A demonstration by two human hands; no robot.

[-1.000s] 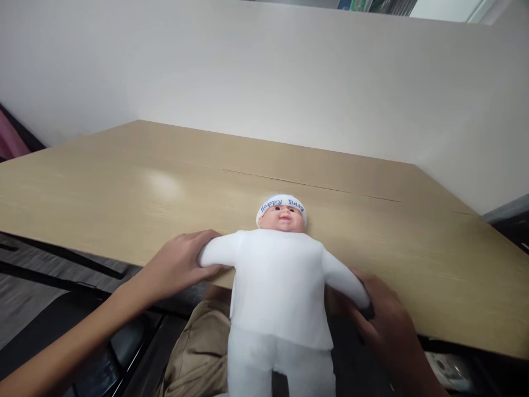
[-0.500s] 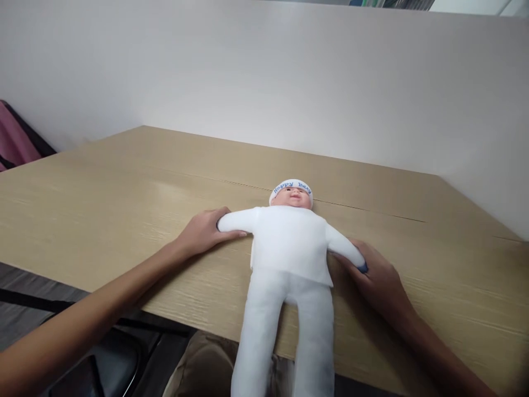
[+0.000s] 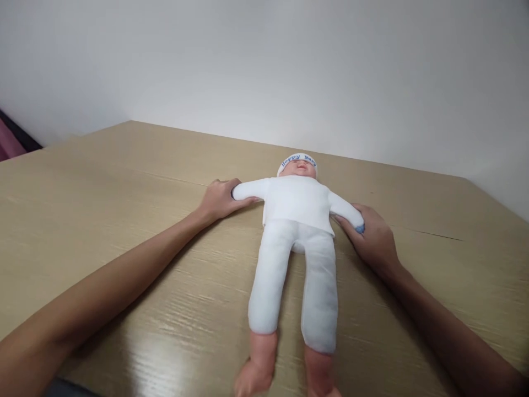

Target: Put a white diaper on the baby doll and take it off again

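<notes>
now | doll (image 3: 298,205): white suit, lettered cap, bare feet, face-up | both hands' fingers pinching its sleeves

A wide counter (image 3: 124,182) of light wood grain fills the near scene, with a thin seam across it. Behind stands a plain white wall (image 3: 289,71). At far left, something pink (image 3: 7,144) shows.

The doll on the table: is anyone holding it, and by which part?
Yes. The left hand grips the doll by one arm end, and the right hand grips the other; it lies face up on the table.
</notes>
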